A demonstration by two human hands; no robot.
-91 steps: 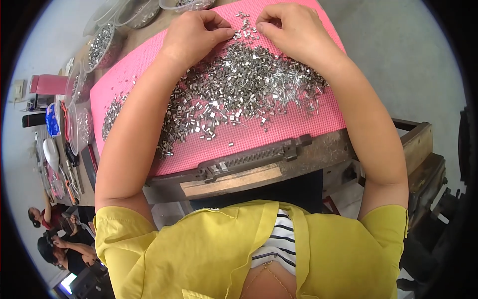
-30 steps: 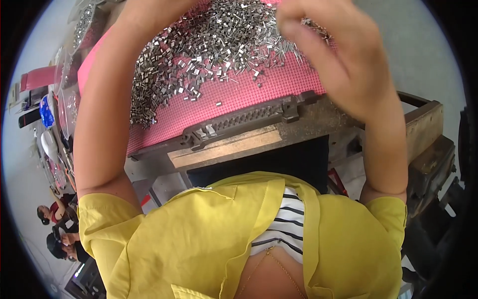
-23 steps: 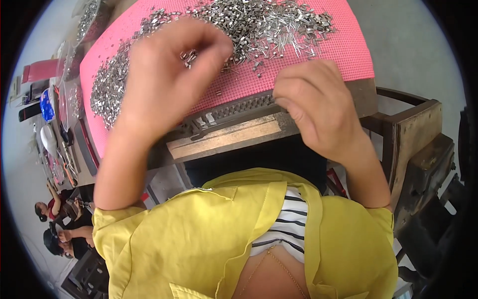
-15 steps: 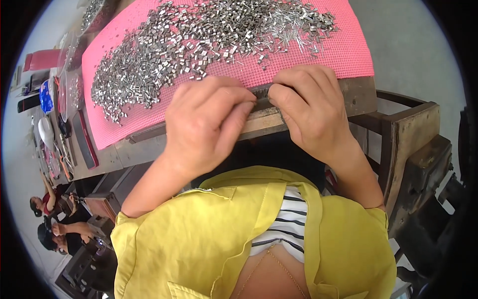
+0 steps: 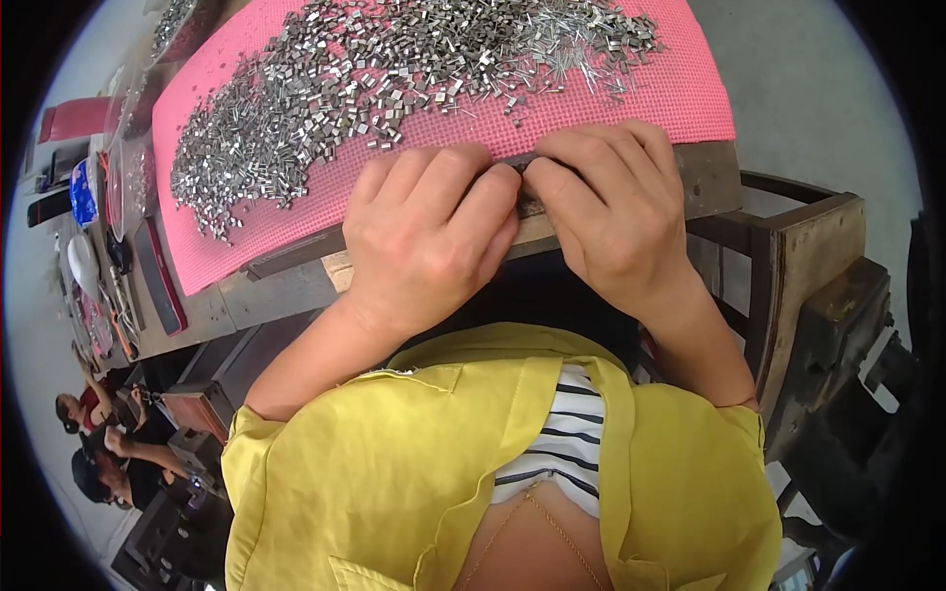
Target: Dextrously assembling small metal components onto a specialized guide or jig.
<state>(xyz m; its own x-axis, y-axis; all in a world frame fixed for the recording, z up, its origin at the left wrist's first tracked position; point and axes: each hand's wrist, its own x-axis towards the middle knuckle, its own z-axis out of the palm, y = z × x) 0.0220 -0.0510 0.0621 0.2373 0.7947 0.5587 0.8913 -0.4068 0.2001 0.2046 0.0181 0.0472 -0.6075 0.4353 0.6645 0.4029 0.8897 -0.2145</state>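
Pinching at the dark metal strip (image 5: pixel 296 258) along the near edge of the pink mat (image 5: pixel 680 94), left hand (image 5: pixel 429 241) and right hand (image 5: pixel 611 212) curled shut, fingertips meeting. Looked stiff, thin, fiddly; best pinched from both ends. Could not tell whether a small silver clip (image 5: pixel 394 84) was held; hidden beneath knuckles.

Workshop, wooden bench (image 5: pixel 296 286), pink mat (image 5: pixel 680 89), heaped small metal parts (image 5: pixel 374 79)
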